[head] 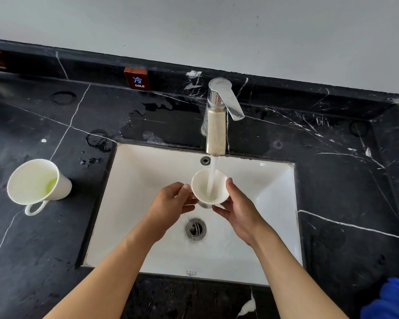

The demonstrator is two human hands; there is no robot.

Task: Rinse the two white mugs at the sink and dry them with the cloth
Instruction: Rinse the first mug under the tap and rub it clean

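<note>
A white mug (202,185) is upright over the white sink (145,171), directly under the running tap (215,125). Water streams into its mouth. My left hand (171,204) grips its left side and my right hand (238,209) cups its right side and base. A second white mug (36,184) stands on the black marble counter (346,180) to the left of the sink, with a yellow-green residue inside and its handle toward me. A blue cloth (392,302) lies at the bottom right corner.
The drain (195,229) sits below the held mug, and water runs over the basin floor. Puddles and drops wet the counter behind and left of the sink. A brown "COLD" sign (137,79) stands against the back ledge.
</note>
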